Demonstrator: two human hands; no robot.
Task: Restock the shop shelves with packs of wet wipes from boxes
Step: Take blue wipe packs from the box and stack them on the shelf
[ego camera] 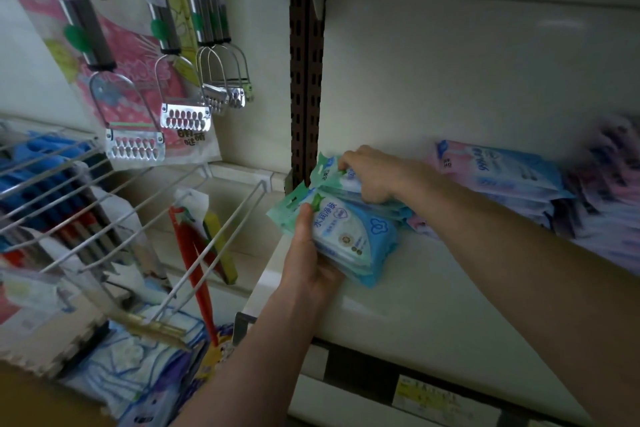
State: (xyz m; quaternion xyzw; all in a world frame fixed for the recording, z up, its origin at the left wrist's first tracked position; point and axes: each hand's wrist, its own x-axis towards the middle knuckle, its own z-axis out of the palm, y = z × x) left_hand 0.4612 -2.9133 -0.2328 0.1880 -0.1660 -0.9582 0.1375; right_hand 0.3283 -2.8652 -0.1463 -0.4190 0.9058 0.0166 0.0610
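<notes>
A stack of blue and green wet wipe packs (349,236) lies at the left end of the white shelf (433,291), against the brown upright. My left hand (311,263) grips the front of the stack, thumb on the top pack. Further back, my right hand (374,173) closes on the packs (332,170) at the rear of the same stack. More pink and blue wipe packs (502,173) are stacked to the right on the shelf.
A brown slotted upright (304,80) borders the shelf on the left. Metal peelers (187,114) hang on hooks at the upper left. A white wire basket (104,204) holds goods lower left. A yellow price label (426,395) sits on the shelf edge below.
</notes>
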